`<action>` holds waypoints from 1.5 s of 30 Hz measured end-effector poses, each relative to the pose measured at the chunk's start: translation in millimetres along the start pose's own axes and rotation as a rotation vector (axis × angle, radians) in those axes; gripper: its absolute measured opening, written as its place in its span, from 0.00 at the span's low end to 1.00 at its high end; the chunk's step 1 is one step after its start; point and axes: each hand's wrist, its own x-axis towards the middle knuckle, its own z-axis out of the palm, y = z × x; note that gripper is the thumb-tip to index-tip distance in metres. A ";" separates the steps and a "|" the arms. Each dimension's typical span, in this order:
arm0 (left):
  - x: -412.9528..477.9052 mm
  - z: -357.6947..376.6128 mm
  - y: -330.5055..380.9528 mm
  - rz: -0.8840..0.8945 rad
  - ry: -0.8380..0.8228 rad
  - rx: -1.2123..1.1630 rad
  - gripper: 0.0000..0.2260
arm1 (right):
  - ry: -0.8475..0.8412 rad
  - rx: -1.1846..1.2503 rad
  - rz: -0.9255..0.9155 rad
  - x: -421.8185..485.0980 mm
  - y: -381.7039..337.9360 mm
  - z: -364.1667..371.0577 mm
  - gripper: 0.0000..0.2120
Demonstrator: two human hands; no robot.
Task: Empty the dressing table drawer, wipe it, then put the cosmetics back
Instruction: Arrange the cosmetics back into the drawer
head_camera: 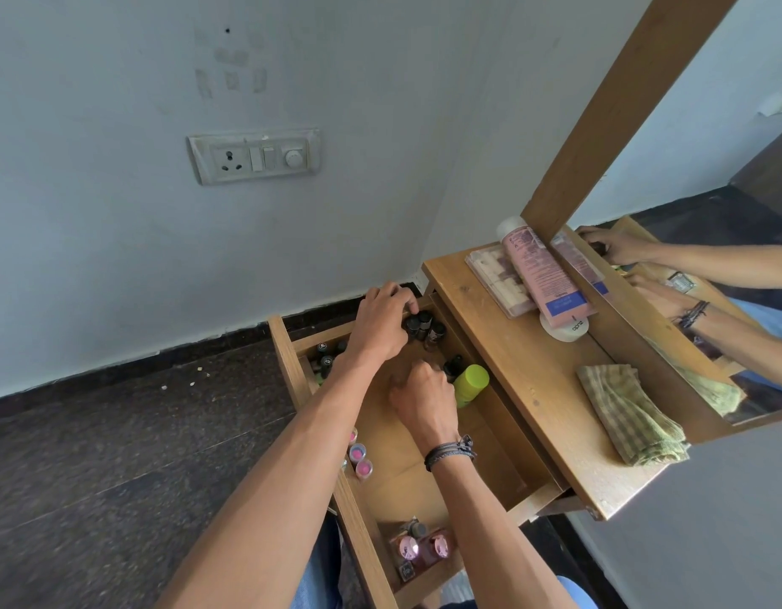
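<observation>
The wooden drawer [490, 437] is pulled out from the dressing table. My left hand [380, 323] reaches into its far corner and grips small black-capped bottles [426, 329]. More dark bottles [325, 358] stand by the drawer's left wall. My right hand [424, 397] sits lower in the drawer with fingers curled, next to a lime-green bottle [470, 384] and a black-capped one [452, 366]; what it holds is hidden. Small pink pots [360, 461] line the left wall, and pink-capped bottles [424, 549] stand at the near end.
On the tabletop [525, 375] lie a pink tube [543, 274] over a clear palette box [494, 279], a white round lid [565, 329] and a folded green checked cloth [630, 415]. A mirror [710, 213] rises behind. A switch plate [253, 156] is on the wall.
</observation>
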 end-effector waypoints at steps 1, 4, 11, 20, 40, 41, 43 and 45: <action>0.1 0.9 0.1 0.001 0.012 0.005 0.17 | 0.001 0.002 -0.003 1.1 -0.3 -0.8 0.08; 0.0 2.5 1.5 0.009 0.051 0.039 0.15 | -0.003 0.014 -0.002 4.4 -0.7 -2.3 0.09; 0.3 5.9 3.7 0.037 0.085 0.115 0.16 | -0.011 -0.002 -0.006 8.9 3.0 0.5 0.11; -0.4 5.9 2.8 0.051 0.073 0.129 0.19 | -0.012 0.024 -0.025 -8.3 8.5 -11.4 0.13; -71.4 -37.9 48.4 -0.135 0.144 -0.415 0.14 | 0.214 0.483 -0.205 -102.4 83.9 -27.0 0.04; -80.2 -36.9 51.5 -0.148 0.139 -0.427 0.14 | 0.231 0.493 -0.209 -101.8 83.2 -30.6 0.04; -93.9 -33.2 57.1 -0.167 0.117 -0.439 0.14 | 0.269 0.483 -0.228 -100.1 81.5 -41.5 0.04; -102.0 -29.2 63.3 -0.178 0.087 -0.436 0.13 | 0.332 0.475 -0.255 -95.4 80.3 -57.7 0.04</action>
